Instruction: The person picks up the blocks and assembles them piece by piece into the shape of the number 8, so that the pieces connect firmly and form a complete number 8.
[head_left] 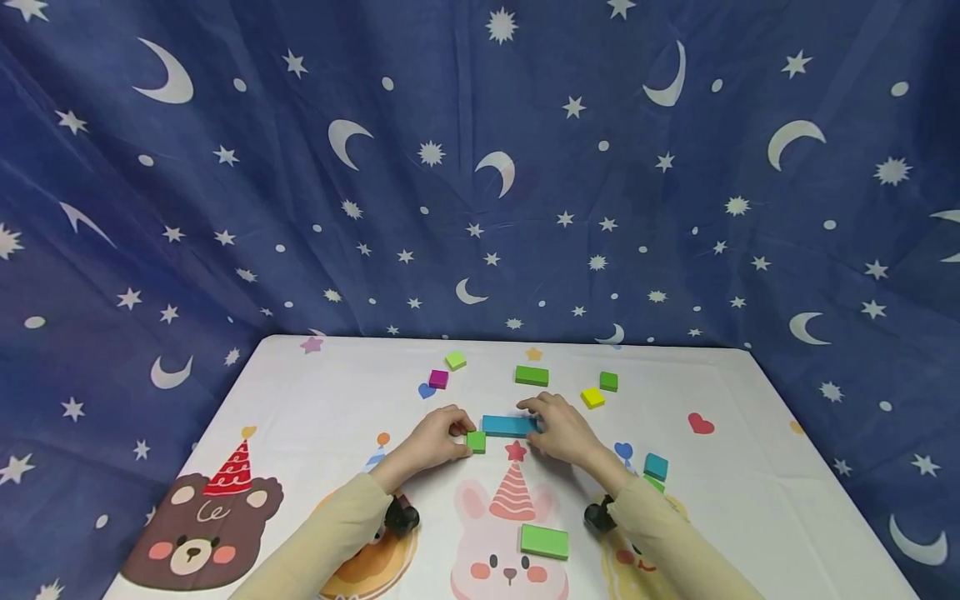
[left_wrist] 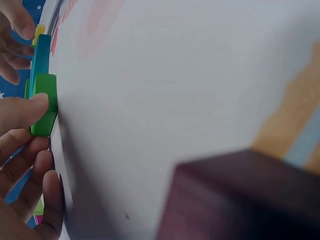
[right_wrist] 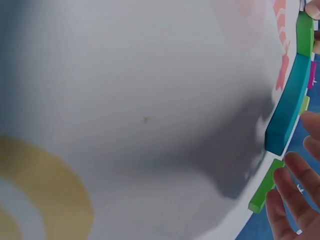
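My left hand (head_left: pixel 437 437) pinches a small green block (head_left: pixel 476 442) at the left end of a long blue block (head_left: pixel 506 427) lying on the table. In the left wrist view, the thumb presses on the green block (left_wrist: pixel 46 90) with the fingers bent beneath it. My right hand (head_left: pixel 562 429) is at the right end of the blue block and overlaps it in the head view. Its fingers (right_wrist: pixel 295 185) are loosely spread beside the blue block (right_wrist: pixel 289 107) in the right wrist view, gripping nothing.
Beyond the hands lie a purple block (head_left: pixel 438 379), a light green block (head_left: pixel 455 360), a long green block (head_left: pixel 532 376), a yellow block (head_left: pixel 592 397) and a green cube (head_left: pixel 608 382). A teal block (head_left: pixel 656 466) sits by the right forearm, and a light green block (head_left: pixel 544 542) lies nearer.
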